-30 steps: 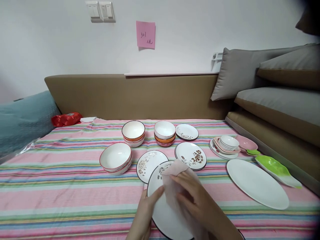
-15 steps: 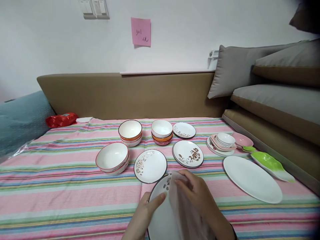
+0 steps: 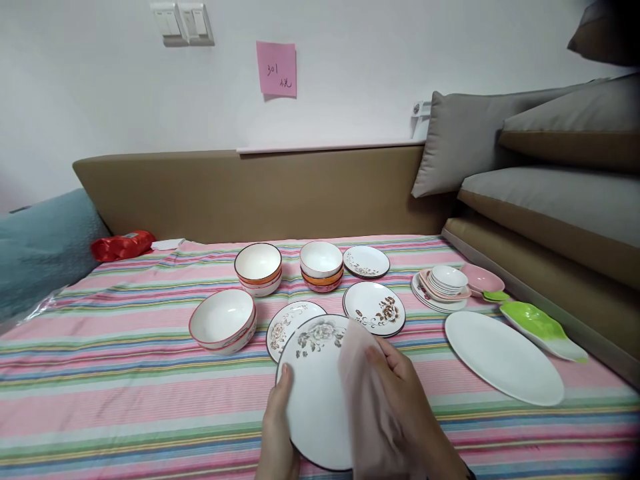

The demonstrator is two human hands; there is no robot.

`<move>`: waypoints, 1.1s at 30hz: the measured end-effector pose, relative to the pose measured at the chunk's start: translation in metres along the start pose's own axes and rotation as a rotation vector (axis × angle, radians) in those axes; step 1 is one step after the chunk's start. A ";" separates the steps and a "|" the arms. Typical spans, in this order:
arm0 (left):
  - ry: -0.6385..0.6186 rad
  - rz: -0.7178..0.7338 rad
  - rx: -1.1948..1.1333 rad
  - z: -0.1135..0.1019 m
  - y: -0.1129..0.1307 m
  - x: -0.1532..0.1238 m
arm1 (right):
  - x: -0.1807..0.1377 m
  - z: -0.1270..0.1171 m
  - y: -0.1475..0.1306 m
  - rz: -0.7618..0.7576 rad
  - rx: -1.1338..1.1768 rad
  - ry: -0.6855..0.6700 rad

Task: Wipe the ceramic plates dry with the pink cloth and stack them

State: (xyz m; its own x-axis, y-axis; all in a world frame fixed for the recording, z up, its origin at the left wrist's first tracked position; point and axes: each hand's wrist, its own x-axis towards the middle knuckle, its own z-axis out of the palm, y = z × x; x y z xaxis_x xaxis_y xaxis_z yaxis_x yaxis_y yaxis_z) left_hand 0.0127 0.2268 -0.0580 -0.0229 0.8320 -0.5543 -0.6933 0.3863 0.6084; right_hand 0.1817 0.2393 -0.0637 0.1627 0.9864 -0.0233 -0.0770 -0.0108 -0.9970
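Observation:
A round white plate point(image 3: 320, 400) with a dark rim and a grey flower print is held up in front of me. My left hand point(image 3: 281, 420) grips its left edge, the thumb lying on the face and the fingers behind. On the right side, my right hand point(image 3: 400, 380) is closed on a thin pale pink cloth point(image 3: 367, 400), pressing it against the plate's edge. The cloth drapes down over that side of the plate. Behind the held plate, a smaller flowered plate point(image 3: 287, 327) lies partly covered from view.
Stacked bowls point(image 3: 223, 320) stand at centre left, with two more stacks behind. Flowered plates point(image 3: 375, 310) lie beyond my hands. To the right are an oval white platter point(image 3: 503, 357), a green leaf-shaped dish point(image 3: 543, 330), and small stacked dishes point(image 3: 447, 280). Grey cushions point(image 3: 550, 200) line the right side.
The plate has been raised and turned, so more of its flower print shows and it now overlaps the smaller plate behind. My left hand has shifted lower along its edge.

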 end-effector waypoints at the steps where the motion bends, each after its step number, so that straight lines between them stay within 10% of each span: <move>1: 0.025 0.023 -0.032 0.001 -0.002 0.001 | -0.001 0.003 0.003 0.003 0.005 0.046; 8: 0.019 0.065 0.075 -0.004 0.002 0.006 | -0.001 0.006 0.010 0.094 -0.059 0.115; 21: -0.759 -0.190 0.720 -0.018 -0.044 -0.001 | -0.002 -0.031 -0.005 -0.019 0.096 0.442; 33: -0.778 -0.353 0.708 -0.015 -0.051 -0.132 | -0.113 -0.034 -0.057 -0.210 -0.152 0.411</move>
State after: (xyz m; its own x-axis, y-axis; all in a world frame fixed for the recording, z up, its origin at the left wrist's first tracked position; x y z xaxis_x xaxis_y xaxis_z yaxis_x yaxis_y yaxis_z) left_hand 0.0400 0.0913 -0.0241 0.7253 0.5576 -0.4039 0.0025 0.5845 0.8114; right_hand 0.2009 0.1230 -0.0070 0.5370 0.8236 0.1823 0.1386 0.1270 -0.9822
